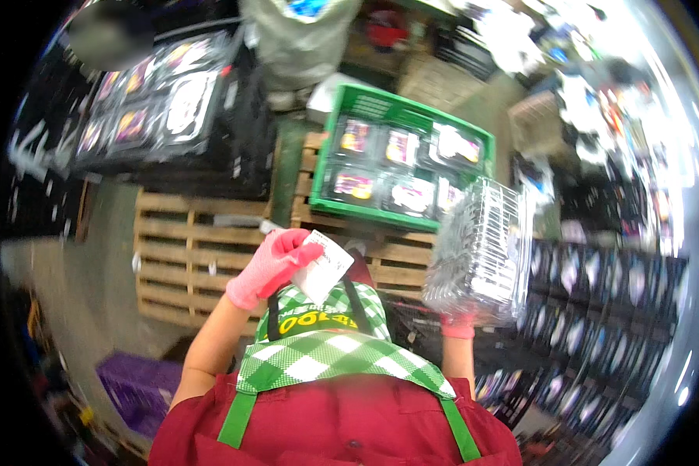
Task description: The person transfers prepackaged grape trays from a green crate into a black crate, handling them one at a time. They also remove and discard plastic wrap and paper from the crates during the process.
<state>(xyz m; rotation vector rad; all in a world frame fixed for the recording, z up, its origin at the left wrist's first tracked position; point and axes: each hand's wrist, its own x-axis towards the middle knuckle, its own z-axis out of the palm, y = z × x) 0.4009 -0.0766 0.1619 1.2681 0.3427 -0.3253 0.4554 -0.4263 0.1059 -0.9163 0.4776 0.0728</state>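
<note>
My left hand (271, 267), in a pink glove, grips a small white slip (324, 265) with printing on it, thumb and fingers pinching its upper left side. The slip hangs in front of my green-and-white checked apron (326, 358). On the other side, a tall stack of transparent plastic containers (480, 250) rests against my right hand (459, 326), which also wears a pink glove. The stack covers most of that hand's fingers. Just beyond it stands a green plastic crate (378, 218) holding several packed trays (410, 195) with purple and yellow labels.
Wooden pallets (166, 250) lie on the floor ahead. At the far left, wrapped packs (131, 125) sit on a stack of black crates (239, 134). A purple crate (137, 387) stands low left. Rows of dark packages (600, 326) fill the right, and a large pale sack (300, 43) stands behind.
</note>
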